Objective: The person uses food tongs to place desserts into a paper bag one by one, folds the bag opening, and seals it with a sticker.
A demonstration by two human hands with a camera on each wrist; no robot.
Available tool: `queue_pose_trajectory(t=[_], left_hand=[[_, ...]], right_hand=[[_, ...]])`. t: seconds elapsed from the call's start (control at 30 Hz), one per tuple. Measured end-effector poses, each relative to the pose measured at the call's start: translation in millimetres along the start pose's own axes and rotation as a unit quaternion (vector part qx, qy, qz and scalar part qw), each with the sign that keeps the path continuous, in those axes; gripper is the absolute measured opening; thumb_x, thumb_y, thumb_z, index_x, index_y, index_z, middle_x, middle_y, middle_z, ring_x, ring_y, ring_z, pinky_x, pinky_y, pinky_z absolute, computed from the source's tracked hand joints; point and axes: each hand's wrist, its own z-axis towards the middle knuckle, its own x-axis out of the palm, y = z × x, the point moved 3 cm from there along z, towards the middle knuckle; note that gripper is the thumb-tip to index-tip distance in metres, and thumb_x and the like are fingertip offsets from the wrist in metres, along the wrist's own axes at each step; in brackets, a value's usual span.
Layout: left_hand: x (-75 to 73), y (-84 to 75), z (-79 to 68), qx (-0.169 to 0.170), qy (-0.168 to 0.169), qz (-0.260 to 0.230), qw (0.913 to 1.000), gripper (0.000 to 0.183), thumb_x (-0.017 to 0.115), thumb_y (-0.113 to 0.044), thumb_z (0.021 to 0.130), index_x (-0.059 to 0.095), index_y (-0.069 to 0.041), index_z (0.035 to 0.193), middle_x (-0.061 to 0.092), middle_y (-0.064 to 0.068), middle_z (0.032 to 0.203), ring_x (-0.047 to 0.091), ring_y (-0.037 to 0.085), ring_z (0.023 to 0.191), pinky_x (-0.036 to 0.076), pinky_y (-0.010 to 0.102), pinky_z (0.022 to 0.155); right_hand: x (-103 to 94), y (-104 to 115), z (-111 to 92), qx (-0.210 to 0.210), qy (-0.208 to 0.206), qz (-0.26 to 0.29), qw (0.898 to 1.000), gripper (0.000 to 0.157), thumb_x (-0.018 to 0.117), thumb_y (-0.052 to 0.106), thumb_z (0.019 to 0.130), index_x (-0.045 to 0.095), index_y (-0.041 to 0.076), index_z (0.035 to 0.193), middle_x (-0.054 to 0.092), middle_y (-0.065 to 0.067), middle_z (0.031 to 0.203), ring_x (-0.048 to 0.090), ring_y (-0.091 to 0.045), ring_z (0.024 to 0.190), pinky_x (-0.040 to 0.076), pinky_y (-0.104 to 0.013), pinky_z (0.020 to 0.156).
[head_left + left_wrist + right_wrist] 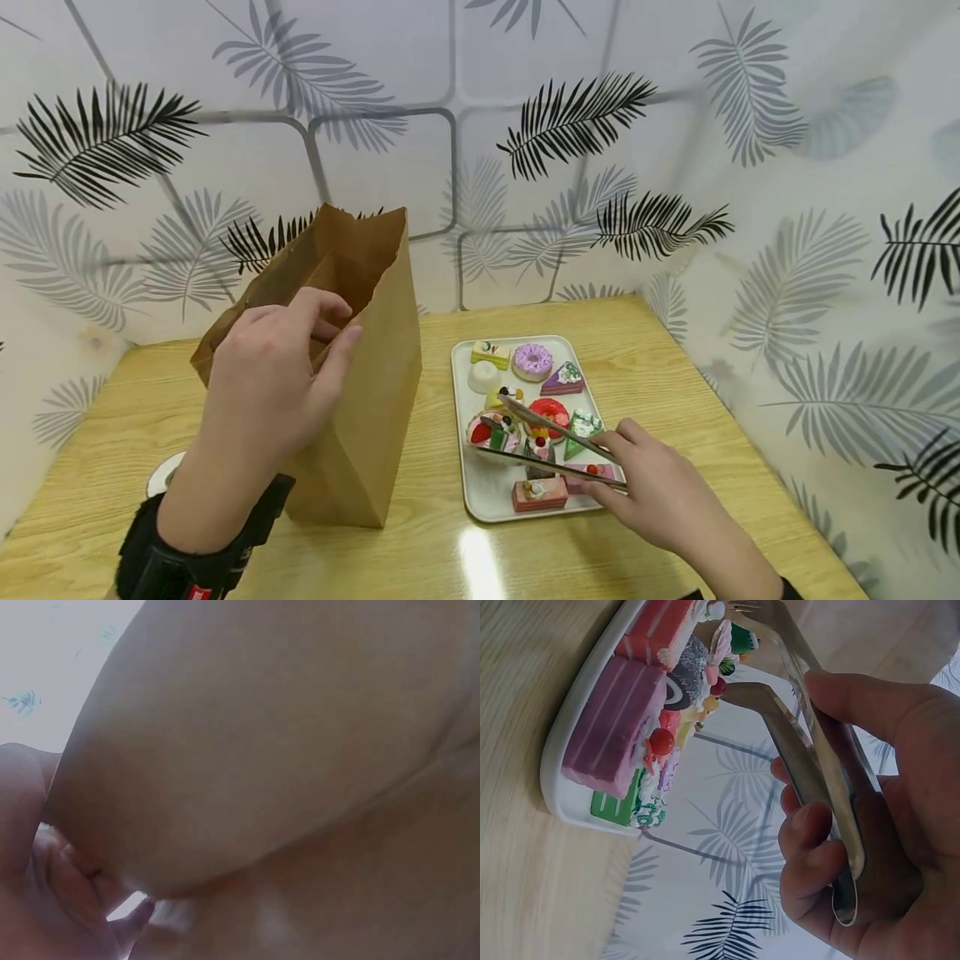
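A tall brown paper bag [375, 392] stands with its mouth gaping upward. My left hand [273, 379] holds its near rim, the paper between thumb and curled fingers. In my right hand [660, 483] are metal tongs [821, 765], gripped along the arms with the thumb on one side and fingers on the other. The tong tips are spread over a white tray [468, 492] of toy cakes. Between them sits a round fruit tart [493, 432] with a strawberry slice. A dark small cake [540, 454] and a red doughnut [550, 414] lie close by the tong arms.
Behind on the tray are a purple doughnut [533, 362], a white dome-shaped sweet [484, 377] and several cake slices. Pink slices [540, 493] lie along the front. Part of a white dish [161, 475] shows beside my left forearm. Leaf-patterned walls border the wooden table [427, 550].
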Motion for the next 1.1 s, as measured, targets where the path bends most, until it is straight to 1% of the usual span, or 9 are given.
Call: queue_pose_trajectory(t=[0.13, 0.27, 0.37, 0.47, 0.6, 0.7, 0.9, 1.03, 1.1], left_hand=[[-6.6, -3.4, -4.4, 0.004, 0.051, -0.017, 0.9985, 0.029, 0.077, -0.026, 0.089, 0.065, -0.006, 0.107, 0.076, 0.007, 0.091, 0.070, 0.027, 0.081, 0.050, 0.050, 0.095], [-16.2, -1.0, -7.0, 0.054, 0.088, -0.031, 0.9941, 0.039, 0.065, -0.018, 0.077, 0.064, -0.006, 0.114, 0.072, 0.005, 0.099, 0.064, 0.028, 0.098, 0.043, 0.050, 0.104], [-23.6, 2.0, -8.2, 0.078, 0.098, -0.008, 0.9921, 0.053, 0.056, -0.013, 0.068, 0.062, -0.005, 0.120, 0.072, 0.007, 0.107, 0.060, 0.032, 0.113, 0.036, 0.054, 0.112], [-27.9, 4.8, -10.2, 0.075, 0.106, 0.037, 0.9909, 0.053, 0.061, -0.015, 0.071, 0.063, -0.007, 0.123, 0.071, 0.009, 0.114, 0.059, 0.035, 0.118, 0.035, 0.057, 0.114], [-28.8, 7.1, -12.4, 0.066, 0.119, 0.070, 0.9883, 0.047, 0.081, -0.027, 0.076, 0.067, -0.010, 0.119, 0.072, 0.007, 0.111, 0.064, 0.036, 0.111, 0.044, 0.053, 0.102], [-27.7, 7.4, -12.7, 0.072, 0.108, 0.072, 0.9890, 0.045, 0.087, -0.036, 0.077, 0.070, -0.012, 0.110, 0.074, 0.006, 0.103, 0.066, 0.036, 0.102, 0.047, 0.051, 0.092], [-24.9, 7.8, -12.0, 0.102, 0.069, 0.060, 0.9906, 0.036, 0.085, -0.040, 0.080, 0.064, -0.011, 0.089, 0.068, 0.002, 0.077, 0.061, 0.027, 0.079, 0.044, 0.045, 0.081], [-24.6, 9.5, -13.3, 0.114, 0.050, 0.037, 0.9915, 0.035, 0.080, -0.041, 0.082, 0.062, -0.012, 0.079, 0.057, -0.003, 0.064, 0.047, 0.019, 0.068, 0.041, 0.043, 0.086], [-24.3, 9.6, -14.4, 0.123, 0.037, 0.027, 0.9914, 0.041, 0.073, -0.048, 0.090, 0.062, -0.012, 0.075, 0.055, -0.004, 0.062, 0.043, 0.017, 0.066, 0.041, 0.042, 0.087]], right_hand=[[3.3, -1.9, 2.1, 0.002, 0.012, -0.002, 1.000, 0.044, 0.085, 0.039, 0.087, 0.073, 0.016, 0.122, 0.061, 0.004, 0.100, 0.047, -0.005, 0.069, 0.045, -0.030, 0.063], [6.9, -1.6, 6.1, 0.004, 0.026, -0.004, 1.000, 0.043, 0.084, 0.039, 0.087, 0.072, 0.016, 0.122, 0.064, 0.003, 0.106, 0.054, -0.006, 0.073, 0.051, -0.033, 0.066], [9.1, -1.2, 9.2, -0.005, 0.027, -0.008, 1.000, 0.041, 0.084, 0.040, 0.088, 0.073, 0.015, 0.118, 0.066, 0.002, 0.105, 0.058, -0.008, 0.076, 0.053, -0.036, 0.068], [10.2, -0.8, 11.3, -0.019, 0.018, -0.010, 1.000, 0.039, 0.084, 0.041, 0.087, 0.073, 0.015, 0.114, 0.068, 0.003, 0.101, 0.061, -0.009, 0.078, 0.054, -0.037, 0.070], [9.2, -0.2, 12.3, -0.027, -0.005, -0.004, 1.000, 0.033, 0.086, 0.035, 0.086, 0.076, 0.017, 0.112, 0.072, 0.004, 0.100, 0.067, -0.012, 0.080, 0.055, -0.038, 0.070], [7.8, 0.3, 12.0, -0.032, -0.017, -0.006, 0.999, 0.030, 0.086, 0.030, 0.086, 0.077, 0.019, 0.112, 0.073, 0.005, 0.098, 0.066, -0.010, 0.077, 0.055, -0.036, 0.068], [6.0, 0.7, 11.3, -0.033, -0.032, -0.013, 0.999, 0.027, 0.087, 0.034, 0.084, 0.079, 0.021, 0.107, 0.069, 0.011, 0.090, 0.054, -0.004, 0.068, 0.048, -0.030, 0.063], [2.7, 0.3, 10.3, -0.029, -0.035, -0.015, 0.999, 0.032, 0.087, 0.032, 0.084, 0.080, 0.021, 0.112, 0.069, 0.012, 0.089, 0.049, -0.003, 0.067, 0.044, -0.028, 0.062], [0.1, 0.5, 9.8, -0.029, -0.036, -0.014, 0.999, 0.033, 0.087, 0.031, 0.084, 0.080, 0.020, 0.114, 0.069, 0.011, 0.088, 0.046, -0.003, 0.066, 0.042, -0.026, 0.061]])
